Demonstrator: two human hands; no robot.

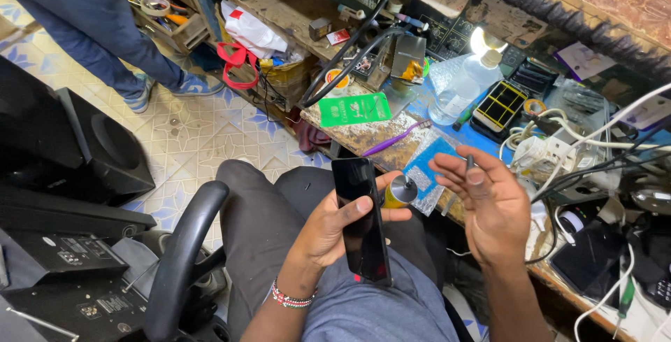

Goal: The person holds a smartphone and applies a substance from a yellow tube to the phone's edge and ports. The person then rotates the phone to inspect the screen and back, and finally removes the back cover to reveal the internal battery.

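a black phone (361,219) is held over the lap, just in front of the messy workbench (391,132). it is gripped by the left hand (335,226), with the thumb laid across its dark screen and a bead bracelet (290,298) worn at the wrist. a small yellow bottle with a silver cap (400,192) is seen just behind the phone, touching the left fingers. to the right of the phone, the right hand (489,205) is held open, and a thin dark tool (469,163) is pinched by its thumb. farther from the phone, a purple toothbrush (395,138) and a green card (354,110) are laid on the workbench.
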